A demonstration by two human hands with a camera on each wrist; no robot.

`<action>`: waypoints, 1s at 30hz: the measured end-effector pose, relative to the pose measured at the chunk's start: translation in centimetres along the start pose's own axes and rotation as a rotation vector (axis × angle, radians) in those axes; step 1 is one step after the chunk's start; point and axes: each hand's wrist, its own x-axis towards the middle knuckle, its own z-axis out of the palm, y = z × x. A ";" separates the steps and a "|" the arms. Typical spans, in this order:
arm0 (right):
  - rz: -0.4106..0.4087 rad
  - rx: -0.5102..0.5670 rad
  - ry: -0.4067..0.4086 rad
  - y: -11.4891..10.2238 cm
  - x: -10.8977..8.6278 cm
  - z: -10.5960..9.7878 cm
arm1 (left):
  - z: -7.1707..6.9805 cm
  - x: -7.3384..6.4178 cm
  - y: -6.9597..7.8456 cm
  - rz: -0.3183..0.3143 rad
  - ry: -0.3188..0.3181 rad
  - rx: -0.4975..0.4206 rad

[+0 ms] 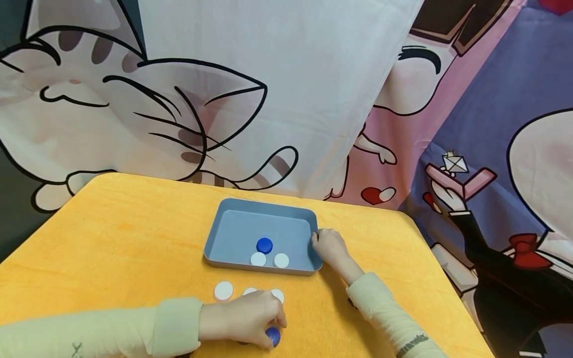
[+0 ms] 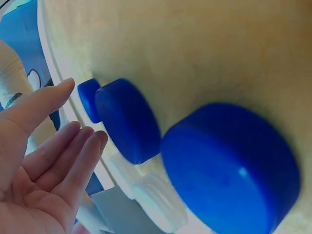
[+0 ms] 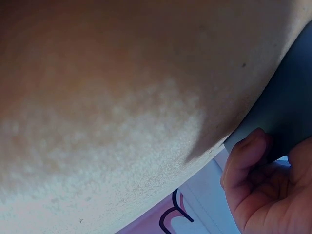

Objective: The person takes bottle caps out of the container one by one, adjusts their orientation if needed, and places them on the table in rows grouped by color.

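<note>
With its thumb and fingers apart, my left hand [image 1: 250,317] reaches over the near part of the table. A blue bottle cap [image 1: 273,337] lies right at its fingertips. In the left wrist view, three blue caps [image 2: 129,122] stand in a row, the farthest just beyond the thumb and fingers. My right hand [image 1: 330,244] grips the right wall of a shallow grey-blue tray [image 1: 250,221] with curled fingers. Inside the tray are one blue cap [image 1: 264,245] and two white caps [image 1: 281,260], close to its near wall.
Between the tray and my left hand, three white caps [image 1: 223,291] form a row, two of them partly covered by the hand. A yellow cloth [image 1: 134,238] covers the table. Behind its far edge hangs a curtain [image 1: 313,99] printed with cartoon figures.
</note>
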 end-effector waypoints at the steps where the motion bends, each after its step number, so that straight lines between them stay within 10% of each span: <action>1: 0.001 0.000 0.000 0.0 0.0 0.0 | -0.1 0.0 0.1 -0.002 0.005 0.002; 19: -0.006 -0.001 0.008 0.0 -0.1 -0.1 | -3.7 0.2 0.7 -0.014 0.125 -0.084; 30: -0.003 -0.007 0.001 0.0 -0.1 -0.1 | -6.6 0.8 -1.4 0.038 0.192 -0.192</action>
